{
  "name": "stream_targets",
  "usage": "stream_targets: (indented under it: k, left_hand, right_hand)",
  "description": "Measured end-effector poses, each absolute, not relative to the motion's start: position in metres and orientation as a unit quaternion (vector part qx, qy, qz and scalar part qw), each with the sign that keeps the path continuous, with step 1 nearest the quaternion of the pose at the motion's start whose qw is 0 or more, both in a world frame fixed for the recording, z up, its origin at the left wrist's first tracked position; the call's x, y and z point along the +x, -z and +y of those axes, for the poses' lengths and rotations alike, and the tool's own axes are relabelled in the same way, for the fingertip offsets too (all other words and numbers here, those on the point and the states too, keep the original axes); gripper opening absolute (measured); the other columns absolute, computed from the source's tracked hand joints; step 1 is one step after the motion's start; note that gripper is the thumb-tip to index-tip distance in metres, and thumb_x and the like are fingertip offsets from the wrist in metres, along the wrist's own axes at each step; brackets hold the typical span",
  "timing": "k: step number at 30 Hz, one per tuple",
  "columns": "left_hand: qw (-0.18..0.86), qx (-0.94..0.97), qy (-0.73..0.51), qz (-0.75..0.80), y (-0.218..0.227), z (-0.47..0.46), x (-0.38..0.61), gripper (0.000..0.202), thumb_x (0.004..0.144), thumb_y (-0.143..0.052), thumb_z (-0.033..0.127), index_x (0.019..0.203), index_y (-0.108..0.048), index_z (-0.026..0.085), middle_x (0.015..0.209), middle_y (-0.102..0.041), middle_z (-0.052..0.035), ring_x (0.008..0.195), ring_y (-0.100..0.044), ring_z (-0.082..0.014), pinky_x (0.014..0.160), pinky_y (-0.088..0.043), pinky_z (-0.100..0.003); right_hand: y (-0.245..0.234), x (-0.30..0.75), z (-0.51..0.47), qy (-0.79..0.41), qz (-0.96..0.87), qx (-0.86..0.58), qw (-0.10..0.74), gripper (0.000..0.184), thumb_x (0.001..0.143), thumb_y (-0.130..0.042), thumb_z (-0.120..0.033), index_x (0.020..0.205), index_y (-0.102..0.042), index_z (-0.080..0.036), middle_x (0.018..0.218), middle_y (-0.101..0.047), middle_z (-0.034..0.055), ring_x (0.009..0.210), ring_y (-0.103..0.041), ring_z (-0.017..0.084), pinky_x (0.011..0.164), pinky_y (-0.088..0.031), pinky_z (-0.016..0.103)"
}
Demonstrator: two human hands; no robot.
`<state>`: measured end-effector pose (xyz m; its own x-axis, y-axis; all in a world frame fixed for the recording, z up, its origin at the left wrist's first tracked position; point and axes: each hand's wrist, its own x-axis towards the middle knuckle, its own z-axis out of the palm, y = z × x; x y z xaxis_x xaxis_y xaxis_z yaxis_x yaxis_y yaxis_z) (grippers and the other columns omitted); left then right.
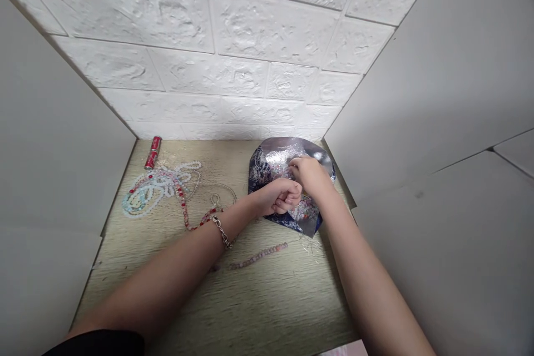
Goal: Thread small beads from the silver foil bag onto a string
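Observation:
A shiny silver and dark blue foil bag (267, 164) lies open at the back right of the wooden table (267, 300). My left hand (281, 196) is curled into a fist over the bag's front part; what it holds is hidden. My right hand (306, 172) reaches into the bag with its fingers pinched together, and whatever they grip is too small to make out. Beads show inside the bag (304, 211) just below my hands. A chain bracelet (223, 232) is on my left wrist.
Strings of white, pale blue and red beads (161, 186) lie tangled at the left. A short pink bead strand (258, 256) lies in front of my arms. A small red tube (152, 152) rests at the back left. White walls close in three sides.

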<state>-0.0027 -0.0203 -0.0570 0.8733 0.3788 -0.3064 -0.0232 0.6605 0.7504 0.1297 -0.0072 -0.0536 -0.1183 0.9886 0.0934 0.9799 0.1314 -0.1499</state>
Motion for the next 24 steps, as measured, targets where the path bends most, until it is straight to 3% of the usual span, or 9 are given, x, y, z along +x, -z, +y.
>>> stream_targets:
  k: [11,18,21,24]
  left_hand:
    - [0.872,0.420,-0.126,0.217,0.057,-0.024,-0.002,0.020,0.059,-0.045,0.012,0.048,-0.029,0.015,0.045,-0.027,0.0058,0.032,-0.015,0.0011,0.031,-0.005,-0.013]
    - [0.844,0.404,-0.245,0.254,0.058,-0.023,0.000,0.013,0.075,-0.044,0.025,0.065,-0.040,0.017,0.045,-0.021,0.0087,0.032,-0.012,-0.0007,0.030,-0.006,-0.013]
    - [0.815,0.419,-0.299,0.267,0.058,-0.024,0.002,0.014,0.077,-0.044,0.031,0.071,-0.044,0.018,0.046,-0.020,0.0091,0.032,-0.012,-0.0006,0.030,-0.008,-0.013]
    - [0.791,0.428,-0.337,0.277,0.060,-0.026,0.005,0.017,0.078,-0.046,0.034,0.078,-0.048,0.018,0.045,-0.020,0.0096,0.032,-0.013,-0.0005,0.031,-0.009,-0.013]
  right_hand:
    - [0.052,0.123,-0.005,-0.050,-0.741,-0.662,0.101,0.019,0.077,-0.037,-0.019,0.071,-0.056,-0.019,0.081,-0.057,0.0059,0.066,-0.050,0.015,0.051,-0.029,0.025]
    - [0.039,0.136,-0.018,-0.113,-0.665,-0.657,0.337,0.021,0.083,-0.032,-0.028,0.074,-0.047,-0.018,0.068,-0.054,0.0025,0.063,-0.049,0.014,0.062,-0.038,0.028]
    - [0.034,0.144,-0.030,-0.239,-0.599,-0.634,0.425,0.020,0.080,-0.040,-0.036,0.073,-0.048,-0.019,0.064,-0.051,-0.0006,0.053,-0.048,0.011,0.055,-0.041,0.027]
    - [0.036,0.147,-0.039,-0.387,-0.529,-0.565,0.501,0.017,0.072,-0.054,-0.035,0.078,-0.052,-0.019,0.071,-0.053,-0.0007,0.057,-0.052,0.009,0.057,-0.048,0.027]
